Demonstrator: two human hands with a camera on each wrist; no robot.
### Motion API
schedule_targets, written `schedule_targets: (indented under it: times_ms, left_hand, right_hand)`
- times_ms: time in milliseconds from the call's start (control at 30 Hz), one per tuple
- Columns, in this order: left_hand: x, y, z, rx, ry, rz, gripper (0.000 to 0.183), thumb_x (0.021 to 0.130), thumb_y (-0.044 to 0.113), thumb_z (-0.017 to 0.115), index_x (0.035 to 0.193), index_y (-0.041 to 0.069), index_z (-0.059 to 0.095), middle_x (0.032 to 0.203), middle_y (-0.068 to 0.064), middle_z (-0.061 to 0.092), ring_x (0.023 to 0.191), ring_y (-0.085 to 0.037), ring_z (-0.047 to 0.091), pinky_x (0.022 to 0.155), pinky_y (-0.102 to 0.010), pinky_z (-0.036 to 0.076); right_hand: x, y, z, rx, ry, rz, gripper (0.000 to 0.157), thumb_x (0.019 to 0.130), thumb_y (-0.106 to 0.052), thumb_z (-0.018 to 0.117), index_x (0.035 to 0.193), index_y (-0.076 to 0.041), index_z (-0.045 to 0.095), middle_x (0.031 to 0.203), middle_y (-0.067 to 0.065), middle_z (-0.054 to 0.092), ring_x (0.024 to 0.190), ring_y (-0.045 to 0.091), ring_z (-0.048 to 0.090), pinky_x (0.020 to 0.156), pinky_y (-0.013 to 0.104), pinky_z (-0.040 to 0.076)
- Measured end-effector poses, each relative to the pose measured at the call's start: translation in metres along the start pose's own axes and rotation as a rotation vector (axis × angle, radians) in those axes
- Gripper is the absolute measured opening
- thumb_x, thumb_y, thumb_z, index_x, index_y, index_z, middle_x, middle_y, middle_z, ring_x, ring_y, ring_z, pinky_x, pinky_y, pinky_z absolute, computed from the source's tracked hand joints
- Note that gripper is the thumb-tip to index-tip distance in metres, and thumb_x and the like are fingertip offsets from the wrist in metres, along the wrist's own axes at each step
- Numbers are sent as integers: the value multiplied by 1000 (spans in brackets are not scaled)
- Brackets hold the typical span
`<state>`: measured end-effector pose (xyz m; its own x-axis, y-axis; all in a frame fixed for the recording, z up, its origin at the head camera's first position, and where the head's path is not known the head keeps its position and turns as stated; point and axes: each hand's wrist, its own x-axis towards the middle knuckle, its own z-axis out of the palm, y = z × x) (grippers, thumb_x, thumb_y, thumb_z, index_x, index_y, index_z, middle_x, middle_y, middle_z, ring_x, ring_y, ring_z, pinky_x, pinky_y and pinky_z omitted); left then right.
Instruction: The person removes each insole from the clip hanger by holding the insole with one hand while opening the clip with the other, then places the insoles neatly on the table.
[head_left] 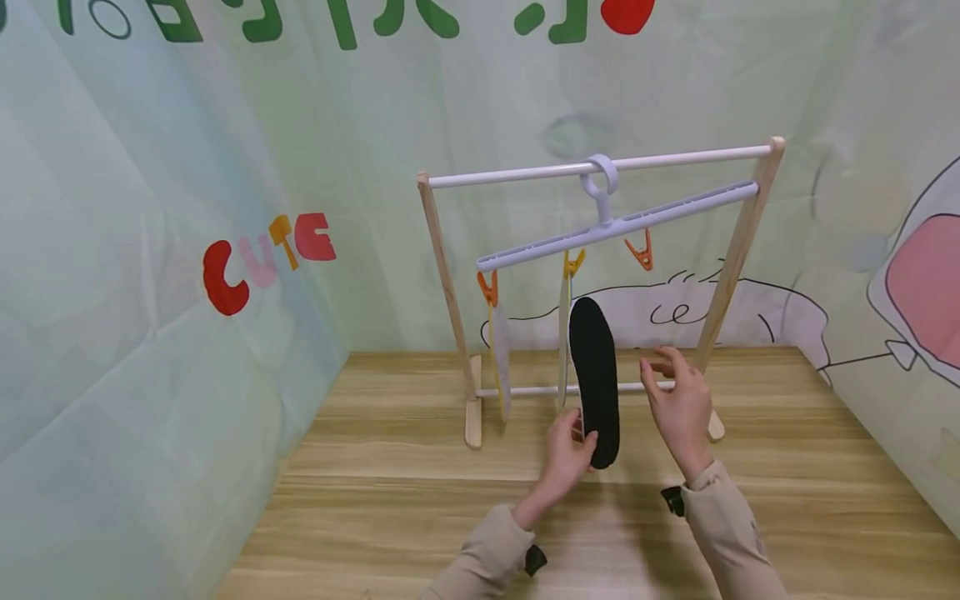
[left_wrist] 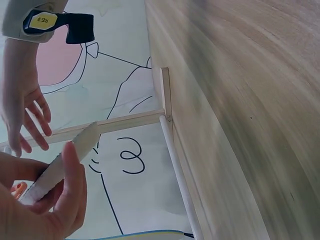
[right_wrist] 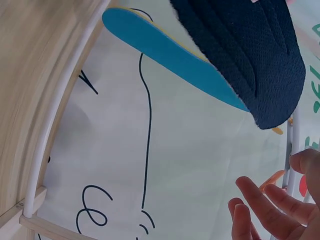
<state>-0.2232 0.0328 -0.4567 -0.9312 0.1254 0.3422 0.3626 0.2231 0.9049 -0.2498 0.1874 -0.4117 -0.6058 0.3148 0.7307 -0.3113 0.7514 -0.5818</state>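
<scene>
My left hand [head_left: 567, 457] pinches a black insole [head_left: 596, 383] near its lower end and holds it upright before the rack. In the left wrist view the insole [left_wrist: 62, 165] shows its pale edge between thumb and fingers. To its right my right hand [head_left: 681, 408] is raised, fingers loosely bent, holding nothing. A lilac hanger [head_left: 615, 227] hangs tilted above, its right end higher. An orange clip [head_left: 488, 288] and a yellow clip [head_left: 574, 263] each carry an insole, seen nearly edge-on; one shows blue [right_wrist: 170, 55] in the right wrist view. Another orange clip [head_left: 642, 251] holds nothing.
A wooden rack with a white top rod [head_left: 510, 175] stands on the wood-grain table [head_left: 375, 475]. Its right post [head_left: 738, 250] rises behind my right hand, and a lower rod [head_left: 528, 391] runs near the tabletop. A printed curtain [head_left: 390, 275] closes the back and sides.
</scene>
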Motion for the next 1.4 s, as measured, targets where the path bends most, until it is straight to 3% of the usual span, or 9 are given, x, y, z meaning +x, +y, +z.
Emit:
schedule_targets:
  times_ms: [233, 600, 833, 1167, 1400]
  left_hand:
    - [-1, -3, -10, 96, 71, 86, 11, 73, -8, 61, 84, -5, 57, 75, -18, 57, 61, -24, 59, 50, -10, 44]
    - [-3, -2, -18, 118, 95, 75, 10, 72, -8, 63, 82, -5, 61, 73, -17, 60, 59, -24, 60, 55, -12, 46]
    - [-9, 2, -27, 72, 93, 44, 6, 76, -3, 63, 82, -5, 61, 75, -18, 59, 58, -23, 59, 46, -10, 43]
    - [-16, 2, -40, 60, 157, 55, 8, 79, 4, 63, 84, -3, 62, 74, -17, 61, 60, -23, 58, 56, -16, 46]
    - [-19, -1, -50, 60, 197, 70, 11, 79, 3, 63, 88, -3, 62, 72, -16, 59, 57, -19, 56, 54, -17, 45]
  right_hand:
    - [-4, 3, -1, 7, -19, 2, 26, 80, -17, 65, 101, -4, 60, 81, 18, 69, 72, 36, 59, 55, 45, 47]
    - [-13, 7, -2, -9, -48, 51, 28, 79, -19, 66, 102, -2, 62, 81, 18, 69, 68, 33, 61, 50, 40, 49]
    - [-19, 6, -3, -13, -39, 36, 27, 78, -16, 66, 102, -4, 62, 80, 15, 69, 72, 31, 61, 52, 34, 46]
    - [-29, 4, -5, 5, -57, 15, 26, 78, -17, 67, 101, -5, 62, 80, 11, 70, 72, 27, 62, 52, 33, 47]
    - [-32, 5, -5, 11, -48, 4, 27, 77, -16, 69, 100, -5, 62, 80, 9, 70, 72, 25, 62, 51, 12, 39]
